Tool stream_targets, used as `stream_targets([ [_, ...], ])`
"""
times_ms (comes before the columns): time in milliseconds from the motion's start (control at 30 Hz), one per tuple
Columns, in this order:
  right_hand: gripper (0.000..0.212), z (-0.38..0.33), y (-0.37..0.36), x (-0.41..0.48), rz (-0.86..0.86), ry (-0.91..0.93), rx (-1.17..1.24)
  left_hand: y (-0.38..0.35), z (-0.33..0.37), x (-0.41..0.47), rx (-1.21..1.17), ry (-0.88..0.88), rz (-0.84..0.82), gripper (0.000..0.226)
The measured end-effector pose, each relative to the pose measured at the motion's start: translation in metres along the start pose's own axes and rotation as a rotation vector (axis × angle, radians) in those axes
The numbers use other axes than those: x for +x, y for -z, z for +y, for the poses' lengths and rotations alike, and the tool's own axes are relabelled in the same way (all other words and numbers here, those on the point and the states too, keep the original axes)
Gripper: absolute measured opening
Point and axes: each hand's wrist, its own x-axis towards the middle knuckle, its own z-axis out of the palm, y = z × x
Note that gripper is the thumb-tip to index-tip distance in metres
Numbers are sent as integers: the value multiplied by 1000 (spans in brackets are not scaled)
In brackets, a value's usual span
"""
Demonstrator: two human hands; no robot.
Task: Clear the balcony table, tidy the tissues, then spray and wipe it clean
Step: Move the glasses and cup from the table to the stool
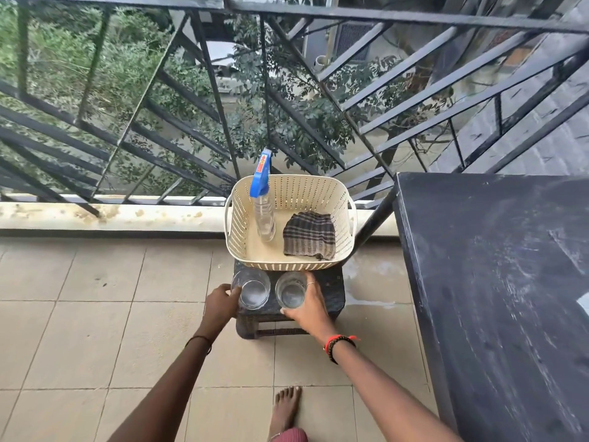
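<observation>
Counter runs off frame at right, a white scrap on it too cropped to identify. Stool, beside open floor, is half hidden under a basket holding bottle and cloth. Left hand grips left glass and right hand wraps right glass, both at the stool's near edge.

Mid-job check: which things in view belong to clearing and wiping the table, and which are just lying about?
Job:
left clear glass tumbler, in left hand
right clear glass tumbler, in right hand
clear spray bottle with blue trigger
grey checked cloth
cream perforated plastic basket holding both
black table

Lying about:
dark woven stool
black metal railing
</observation>
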Motion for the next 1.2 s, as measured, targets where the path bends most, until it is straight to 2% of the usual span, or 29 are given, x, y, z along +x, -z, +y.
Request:
stream_targets([
  [400,106,-10,-14,-10,104,-40,56,-5,-9,0,50,-125,93,33],
  [633,100,-8,-13,-12,84,-54,25,-7,-12,4,83,-105,74,38],
  [833,104,-8,-13,-15,81,-51,-3,-6,-19,2,87,-97,69,51],
  [1133,109,-15,-1,-27,57,-108,7,-1,-26,-25,-34,-100,97,68],
  [1200,109,-17,2,-32,63,-111,0,0,-23,-35,-82,-104,128,65],
])
